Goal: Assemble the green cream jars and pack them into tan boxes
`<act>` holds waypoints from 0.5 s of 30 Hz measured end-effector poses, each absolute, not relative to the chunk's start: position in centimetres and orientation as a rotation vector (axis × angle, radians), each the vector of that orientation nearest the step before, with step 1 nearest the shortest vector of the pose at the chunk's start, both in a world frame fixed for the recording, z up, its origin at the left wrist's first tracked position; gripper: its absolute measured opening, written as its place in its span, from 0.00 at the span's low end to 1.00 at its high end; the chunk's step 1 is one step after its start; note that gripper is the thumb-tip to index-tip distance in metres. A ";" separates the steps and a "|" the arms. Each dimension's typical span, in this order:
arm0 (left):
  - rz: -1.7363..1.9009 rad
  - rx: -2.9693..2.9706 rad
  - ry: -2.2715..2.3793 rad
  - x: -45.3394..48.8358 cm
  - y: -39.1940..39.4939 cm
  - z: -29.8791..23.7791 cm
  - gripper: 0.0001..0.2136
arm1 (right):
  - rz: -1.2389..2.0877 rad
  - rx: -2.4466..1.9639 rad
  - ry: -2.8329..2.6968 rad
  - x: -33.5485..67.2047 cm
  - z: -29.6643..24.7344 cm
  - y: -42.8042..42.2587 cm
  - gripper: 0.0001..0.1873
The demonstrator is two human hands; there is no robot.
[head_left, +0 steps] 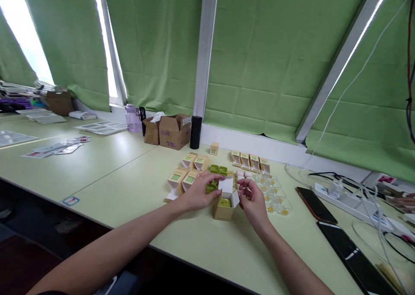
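A small open cardboard box (223, 213) stands on the table in front of me, white inside, with a green piece (225, 203) in it. My left hand (202, 193) grips its left side near the top, fingers closed around the edge and reaching to the back flap. My right hand (252, 200) is closed at the right side flap, thumb and fingertips pinching it. Just behind the box are green square cups (218, 169), partly hidden by my left hand. Clear rounded plastic pieces with yellow parts (275, 194) lie to the right, behind my right hand.
Several small open boxes stand at left (176, 178) and back right (245, 160). Behind are cartons (175, 132), a black cylinder (196, 133) and a purple bottle (133, 119). Phone (316, 204), tablet (353, 254) and a cabled power strip (350, 205) lie right.
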State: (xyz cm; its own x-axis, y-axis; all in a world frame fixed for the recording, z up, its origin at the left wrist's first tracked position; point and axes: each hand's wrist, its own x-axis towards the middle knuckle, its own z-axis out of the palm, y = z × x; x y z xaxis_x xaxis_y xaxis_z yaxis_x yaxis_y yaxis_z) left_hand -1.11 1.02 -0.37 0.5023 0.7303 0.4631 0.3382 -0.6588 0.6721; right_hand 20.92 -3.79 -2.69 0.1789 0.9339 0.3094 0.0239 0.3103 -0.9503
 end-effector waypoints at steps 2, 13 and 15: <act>1.021 2.247 0.895 -1.0 1.0 -0.5 0.19 | 0.855 -1.050 -1.209 20.9 -2.7 -3.8 0.17; 1.014 2.260 0.944 -0.5 0.2 -0.1 0.18 | 0.821 -1.063 -1.264 20.7 -2.4 -4.0 0.18; 1.013 2.263 0.938 -0.5 0.1 0.1 0.17 | 0.817 -1.069 -1.277 20.6 -2.4 -4.0 0.18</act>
State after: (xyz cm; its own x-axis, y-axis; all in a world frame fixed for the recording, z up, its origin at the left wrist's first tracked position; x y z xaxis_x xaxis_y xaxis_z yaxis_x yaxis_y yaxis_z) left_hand -0.48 0.08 0.10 0.4896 0.7487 0.4470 0.3883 -0.6462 0.6570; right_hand 20.64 -4.02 -2.41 0.1448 0.9307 0.3358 0.0848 0.3265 -0.9414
